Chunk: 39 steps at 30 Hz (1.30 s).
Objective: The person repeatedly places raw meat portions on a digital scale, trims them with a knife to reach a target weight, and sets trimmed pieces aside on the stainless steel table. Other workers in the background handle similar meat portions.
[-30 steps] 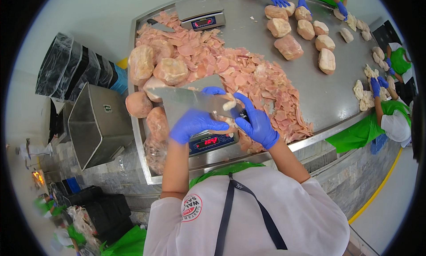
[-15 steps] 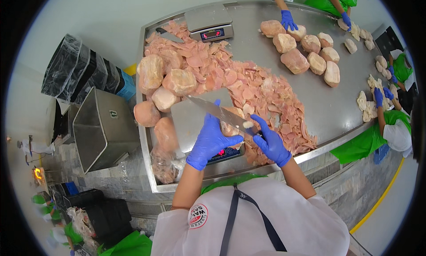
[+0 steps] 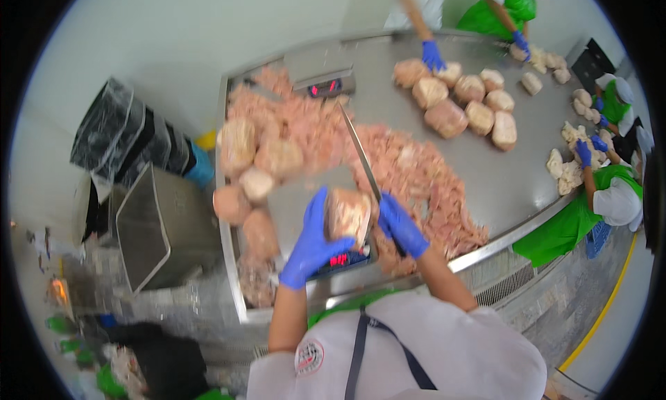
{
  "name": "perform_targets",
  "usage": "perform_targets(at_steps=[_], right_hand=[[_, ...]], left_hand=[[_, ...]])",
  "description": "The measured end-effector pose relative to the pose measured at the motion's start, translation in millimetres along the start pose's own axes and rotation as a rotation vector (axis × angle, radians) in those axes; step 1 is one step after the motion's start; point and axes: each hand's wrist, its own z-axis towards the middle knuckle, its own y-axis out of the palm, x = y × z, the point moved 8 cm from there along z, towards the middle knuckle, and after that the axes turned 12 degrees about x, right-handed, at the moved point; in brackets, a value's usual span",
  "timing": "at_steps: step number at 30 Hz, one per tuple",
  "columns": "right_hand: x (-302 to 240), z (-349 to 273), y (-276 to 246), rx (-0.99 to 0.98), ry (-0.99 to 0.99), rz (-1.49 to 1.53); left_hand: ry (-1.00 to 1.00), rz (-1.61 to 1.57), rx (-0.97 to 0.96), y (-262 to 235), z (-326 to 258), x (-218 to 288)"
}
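Swinging off the face of the meat lump (image 3: 349, 214), the knife (image 3: 359, 145) now points up and away, its lower blade just beside the lump's right side; whether they touch, I cannot tell. That leaves the pale upper face uncovered, which looks like a break between trimming strokes rather than a cut under way. The lump is above the near part of the scale (image 3: 295, 199), though whether it rests there or is held clear is hidden. The left hand (image 3: 310, 242) grips it from the left, thumb in front and fingers behind; the right hand (image 3: 402, 225) is closed round the dark knife handle.

Half a second ago the blade lay slanting across the lump, its tip toward the left, and a small pale scrap sat on it; none can be made out there now.

Beyond the hands, the trimmings (image 3: 430, 192) spread over the steel surface (image 3: 541, 122) much as they did, with more lumps (image 3: 237, 143) at the left edge. Across the way, a co-worker's hand (image 3: 431, 55) still reaches to the far cluster of lumps (image 3: 446, 117). The whole view sits slightly lower, so the head has probably moved.
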Motion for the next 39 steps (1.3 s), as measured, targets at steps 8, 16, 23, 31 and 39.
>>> perform_targets(at_steps=[8, 16, 23, 31, 39], right_hand=[[4.2, -28.7, -9.7, 0.092, 0.047, 0.424], [-39.3, -46.1, 19.4, -0.069, 0.047, 0.579], [-54.0, -45.4, 28.0, -0.1, 0.091, 0.42], [-3.3, -28.6, 20.3, -0.116, 0.056, 0.36], [-7.7, -48.0, 13.5, -0.186, 0.24, 0.329]], left_hand=[[-0.024, 0.001, 0.209, 21.7, -25.8, 4.5], [0.081, 0.268, 0.369, 31.2, -48.3, 22.5], [0.127, 0.336, 0.52, 46.0, -60.7, 33.8], [0.232, 0.845, 0.337, 71.0, -53.3, 51.3], [0.191, 0.825, 0.489, 59.5, -61.8, 26.4]])
